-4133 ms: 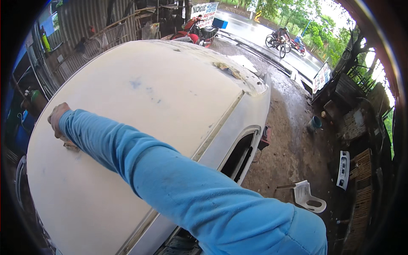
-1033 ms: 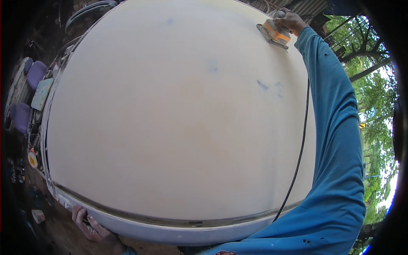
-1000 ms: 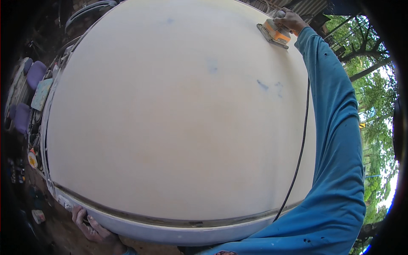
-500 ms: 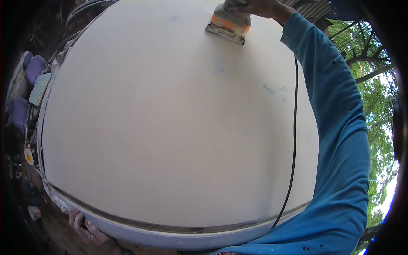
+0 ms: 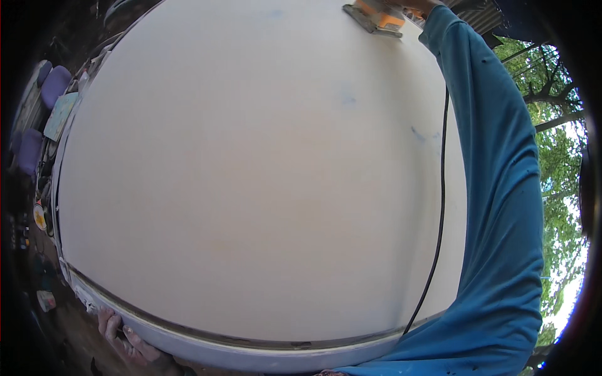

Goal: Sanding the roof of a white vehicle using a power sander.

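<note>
A broad, pale, gently curved panel, which looks like a vehicle roof, fills most of the view. At its far right, my right hand grips an orange and grey power sander. The sander's flat pad lies against the surface; the upper edge of the picture cuts off its top and part of the hand. A black cord runs down the panel beside my blue-sleeved arm. At the near left, my dusty left hand rests against the panel's outer rim, fingers slightly bent and apart, holding nothing.
A dark groove follows the near rim. Faint bluish patches mark the panel's right half. Beyond the left edge are purple padded shapes, a light-blue flat piece and clutter. Trees stand on the right.
The sander and my right hand have moved right and farther away, partly out of the picture. The view has shifted slightly. My left hand stays at the rim.
</note>
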`<state>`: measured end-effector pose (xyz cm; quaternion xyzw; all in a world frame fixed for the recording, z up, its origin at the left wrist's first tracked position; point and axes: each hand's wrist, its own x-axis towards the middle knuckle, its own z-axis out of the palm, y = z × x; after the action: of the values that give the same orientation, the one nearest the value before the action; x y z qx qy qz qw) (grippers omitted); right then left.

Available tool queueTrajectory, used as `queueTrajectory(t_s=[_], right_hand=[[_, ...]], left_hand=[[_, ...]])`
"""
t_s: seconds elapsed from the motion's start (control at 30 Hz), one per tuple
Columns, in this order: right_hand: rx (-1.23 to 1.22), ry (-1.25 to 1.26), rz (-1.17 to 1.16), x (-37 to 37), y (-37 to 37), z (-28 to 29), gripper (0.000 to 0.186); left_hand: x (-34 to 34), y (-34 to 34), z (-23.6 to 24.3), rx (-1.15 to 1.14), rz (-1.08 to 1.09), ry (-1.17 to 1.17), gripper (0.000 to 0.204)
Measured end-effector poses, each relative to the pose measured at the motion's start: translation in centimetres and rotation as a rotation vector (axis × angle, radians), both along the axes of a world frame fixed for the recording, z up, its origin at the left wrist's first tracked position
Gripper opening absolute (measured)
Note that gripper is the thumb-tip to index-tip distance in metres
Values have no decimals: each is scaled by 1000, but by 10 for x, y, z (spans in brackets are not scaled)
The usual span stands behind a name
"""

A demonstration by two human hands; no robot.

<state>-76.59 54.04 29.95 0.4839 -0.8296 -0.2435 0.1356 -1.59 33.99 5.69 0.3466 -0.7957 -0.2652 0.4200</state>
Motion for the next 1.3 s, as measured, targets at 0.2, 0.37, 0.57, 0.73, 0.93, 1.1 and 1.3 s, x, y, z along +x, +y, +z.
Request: queueTrajectory(t_s=[0.2, 0.37, 0.57, 0.73, 0.93, 1.1, 1.3], right_hand=[[-363, -299, 223, 108, -33, -3, 61], [-346, -439, 405, 110, -41, -3, 57], [-349, -247, -142, 37, -24, 0, 53], [-8, 42, -168, -24, 30, -8, 51], [115, 155, 126, 8, 70, -3, 52], [-411, -353, 152, 106, 78, -5, 61], [-392, -422, 218, 124, 94, -3, 67]], left_hand=[[-3, -2, 1, 2, -15, 11, 26], [-2, -3, -5, -7, -10, 71, 25], [3, -10, -8, -58, -73, 34, 28], [3, -7, -8, -5, -27, 30, 30], [4, 1, 2, 61, 0, -42, 29], [6, 0, -5, 41, -8, 8, 28], [10, -11, -12, -1, -22, 15, 28]])
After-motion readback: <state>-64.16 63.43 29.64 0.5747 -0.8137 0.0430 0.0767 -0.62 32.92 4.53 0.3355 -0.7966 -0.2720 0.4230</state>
